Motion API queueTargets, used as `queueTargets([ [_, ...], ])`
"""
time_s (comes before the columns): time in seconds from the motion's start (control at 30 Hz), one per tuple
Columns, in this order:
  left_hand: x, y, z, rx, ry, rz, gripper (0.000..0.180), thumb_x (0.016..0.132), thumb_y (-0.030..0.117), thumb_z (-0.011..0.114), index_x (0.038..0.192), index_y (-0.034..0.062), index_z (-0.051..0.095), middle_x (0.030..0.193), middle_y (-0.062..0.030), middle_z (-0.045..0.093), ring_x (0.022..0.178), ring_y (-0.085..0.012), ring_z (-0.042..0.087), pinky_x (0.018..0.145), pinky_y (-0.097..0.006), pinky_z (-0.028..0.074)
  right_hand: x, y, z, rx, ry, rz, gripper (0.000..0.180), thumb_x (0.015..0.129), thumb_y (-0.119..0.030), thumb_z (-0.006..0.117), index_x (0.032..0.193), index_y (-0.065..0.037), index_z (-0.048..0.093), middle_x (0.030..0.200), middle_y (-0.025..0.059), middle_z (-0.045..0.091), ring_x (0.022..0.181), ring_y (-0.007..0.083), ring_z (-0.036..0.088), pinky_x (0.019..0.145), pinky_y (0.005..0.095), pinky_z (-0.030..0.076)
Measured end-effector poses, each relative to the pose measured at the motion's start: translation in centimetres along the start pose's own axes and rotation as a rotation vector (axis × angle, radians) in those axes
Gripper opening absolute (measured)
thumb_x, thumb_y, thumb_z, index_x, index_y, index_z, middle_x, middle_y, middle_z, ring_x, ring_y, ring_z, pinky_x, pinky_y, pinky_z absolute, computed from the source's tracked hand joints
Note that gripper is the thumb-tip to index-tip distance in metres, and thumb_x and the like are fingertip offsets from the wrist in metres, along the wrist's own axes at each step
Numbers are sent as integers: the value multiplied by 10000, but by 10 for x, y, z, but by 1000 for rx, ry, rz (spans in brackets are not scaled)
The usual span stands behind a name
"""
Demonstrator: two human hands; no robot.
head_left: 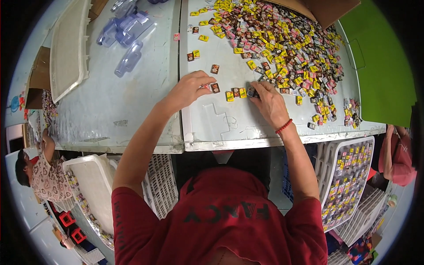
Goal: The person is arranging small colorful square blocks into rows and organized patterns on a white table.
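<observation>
At the table's middle, my left hand [190,91] is closed, thumb and fingers pinching a small pink box, mostly hidden by the fingertips. A small brown box [215,88] touches those fingertips. To the right my right hand [270,105], with a red bead bracelet on its wrist, pinches a small dark box [251,92], partly covered by the fingers. Between the hands lie a yellow box [229,96], a brown box [236,92] and another yellow box [243,92], nearly in a row. Another brown box [215,69] lies just beyond my left hand. A clear stepped plastic tray [216,120] lies nearer me.
A large heap of small boxes [282,48] spreads over the far right, beneath a cardboard flap [333,11]. Bluish clear trays [128,57] lie far left beside a white crate [68,48]. A filled crate [349,176] stands below right. Other people [44,172] work at both sides.
</observation>
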State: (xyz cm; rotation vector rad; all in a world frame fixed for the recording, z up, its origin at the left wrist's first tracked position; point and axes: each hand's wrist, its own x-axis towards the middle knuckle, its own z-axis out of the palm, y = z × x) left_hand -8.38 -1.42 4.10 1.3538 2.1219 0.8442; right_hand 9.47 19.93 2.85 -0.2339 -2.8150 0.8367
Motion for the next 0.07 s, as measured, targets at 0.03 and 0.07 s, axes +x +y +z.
queueTargets([
  [0.03,2,3,2,-13,-10,-31,384,778,112,693,1144,29,608,1180,-125,561,1003,-296,572,884,-364,467,0,-1,1,5,-5,14,439,773,-58,684,1195,-52,560,1103,177,588,906,339,611,779,366,507],
  [0.07,3,6,5,-26,-21,-64,383,789,109,678,1158,34,605,1208,-133,550,1078,-288,549,912,-361,457,0,-2,3,11,-12,27,438,781,-64,680,1202,-55,557,1126,179,585,951,336,607,801,360,505],
])
